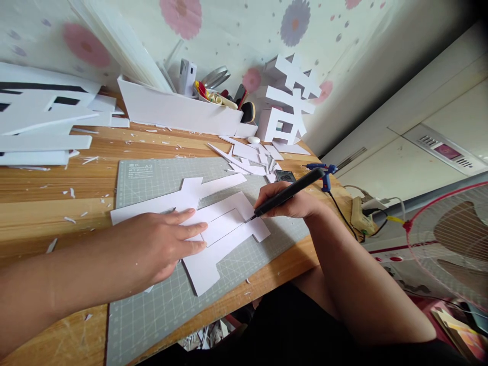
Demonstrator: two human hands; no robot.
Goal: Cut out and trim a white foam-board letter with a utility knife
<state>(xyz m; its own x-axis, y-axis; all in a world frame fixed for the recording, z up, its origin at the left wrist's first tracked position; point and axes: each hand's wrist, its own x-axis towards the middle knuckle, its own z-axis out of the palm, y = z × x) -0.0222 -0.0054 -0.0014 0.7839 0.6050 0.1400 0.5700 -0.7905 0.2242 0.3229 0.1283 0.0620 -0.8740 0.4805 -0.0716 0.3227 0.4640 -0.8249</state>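
Note:
A white foam-board cut-out (229, 231) in the shape of a character lies on the grey cutting mat (133, 325), with a thin rectangular outline on its face. My left hand (168, 244) rests on the left part of the cut-out, fingers spread and pressing flat, holding nothing. My right hand (284, 201) is closed round a black craft knife (293, 193). The knife leans up to the right, and its thin tip touches the board at the right end of the outline. My left hand hides part of the cut-out.
White offcuts (251, 155) lie behind the mat. A long white box (183, 112) holds tools at the wall. A standing white character model (287, 101), a blue glue gun (326, 175), a power strip (362, 216) and a fan (453, 239) are to the right. Stacked boards (41, 122) lie left.

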